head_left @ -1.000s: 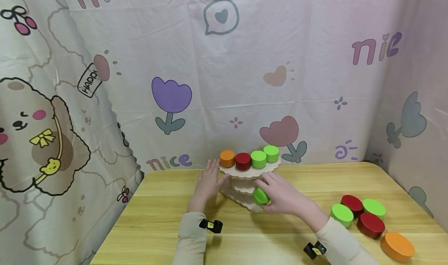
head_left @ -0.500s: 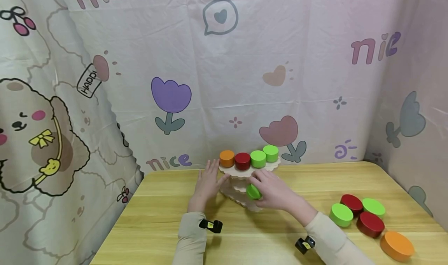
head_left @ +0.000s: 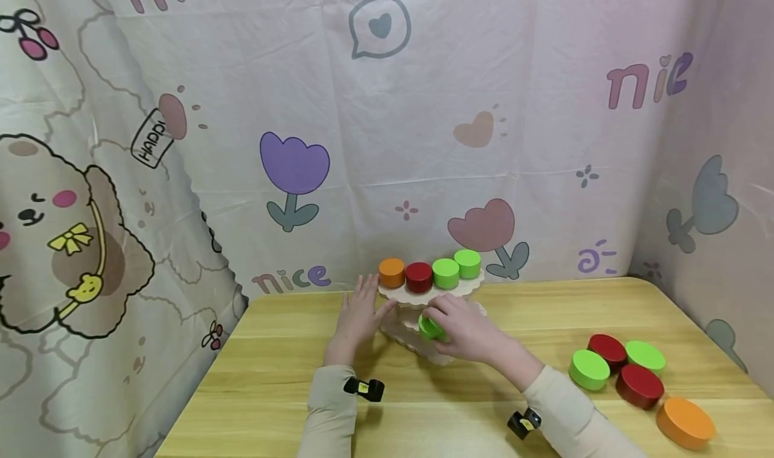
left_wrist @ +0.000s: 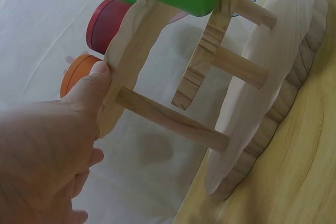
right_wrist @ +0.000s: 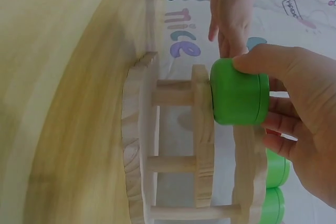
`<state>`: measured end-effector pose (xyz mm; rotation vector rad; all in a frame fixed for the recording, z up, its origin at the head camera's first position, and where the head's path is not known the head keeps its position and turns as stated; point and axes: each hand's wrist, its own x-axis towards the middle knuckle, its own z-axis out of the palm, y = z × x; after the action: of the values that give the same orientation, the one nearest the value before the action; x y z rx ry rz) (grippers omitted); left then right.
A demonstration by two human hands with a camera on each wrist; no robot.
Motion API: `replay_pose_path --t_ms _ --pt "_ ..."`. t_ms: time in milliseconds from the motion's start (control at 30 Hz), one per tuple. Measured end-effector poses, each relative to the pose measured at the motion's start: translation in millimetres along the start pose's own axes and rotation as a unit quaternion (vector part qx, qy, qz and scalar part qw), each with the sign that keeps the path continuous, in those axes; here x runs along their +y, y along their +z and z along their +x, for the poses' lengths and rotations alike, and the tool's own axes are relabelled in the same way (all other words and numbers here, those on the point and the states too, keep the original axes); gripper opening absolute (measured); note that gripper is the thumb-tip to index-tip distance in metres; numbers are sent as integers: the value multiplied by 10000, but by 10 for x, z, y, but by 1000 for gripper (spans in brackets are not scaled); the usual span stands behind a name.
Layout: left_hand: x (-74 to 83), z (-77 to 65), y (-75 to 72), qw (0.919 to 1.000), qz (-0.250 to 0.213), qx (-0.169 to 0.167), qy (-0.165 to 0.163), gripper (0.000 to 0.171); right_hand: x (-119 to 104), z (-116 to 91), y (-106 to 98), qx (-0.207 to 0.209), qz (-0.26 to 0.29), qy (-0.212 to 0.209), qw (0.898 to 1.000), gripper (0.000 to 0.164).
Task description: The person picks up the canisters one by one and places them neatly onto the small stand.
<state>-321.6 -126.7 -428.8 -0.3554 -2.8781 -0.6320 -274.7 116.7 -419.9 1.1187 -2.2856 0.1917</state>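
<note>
A light wooden stand [head_left: 406, 299] has three wavy-edged tiers joined by dowels. My right hand [head_left: 468, 330] pinches a green round block [right_wrist: 237, 93] between thumb and fingers, its flat base right at the middle tier [right_wrist: 203, 145]. In the head view, that hand partly hides the block and the lower tiers. My left hand [head_left: 358, 318] lies along the stand's left side, fingers straight, the thumb [left_wrist: 97, 80] touching the top tier's edge. On the top tier are an orange block [head_left: 392, 273], a red block [head_left: 418, 278] and two green blocks [head_left: 445, 274].
At the table's right lie two red blocks [head_left: 639, 386], two more green blocks [head_left: 589, 369] and a wider orange block [head_left: 686, 423]. A printed curtain [head_left: 387, 142] hangs close behind the wooden table [head_left: 272, 377] and along both sides.
My right hand has moved left and slightly up with the green block, bringing it to the middle tier and turning its top upward. My left hand stays in place.
</note>
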Motion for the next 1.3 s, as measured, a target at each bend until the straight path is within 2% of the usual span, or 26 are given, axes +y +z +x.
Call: replay_pose_path --t_ms 133,433,933,1300 --pt "-6 2 -1 10000 34 -9 2 81 -16 5 4 132 -24 -61 9999 39" --pt "1 6 -9 10000 -30 -17 2 81 -59 49 -2 -37 -260 22 9997 34" --pt "-1 3 4 10000 13 -29 -5 81 -57 161 94 365 -421 -38 9984 27" --pt "-5 -1 9 10000 -8 24 16 81 -59 171 92 137 -489 182 9985 24"
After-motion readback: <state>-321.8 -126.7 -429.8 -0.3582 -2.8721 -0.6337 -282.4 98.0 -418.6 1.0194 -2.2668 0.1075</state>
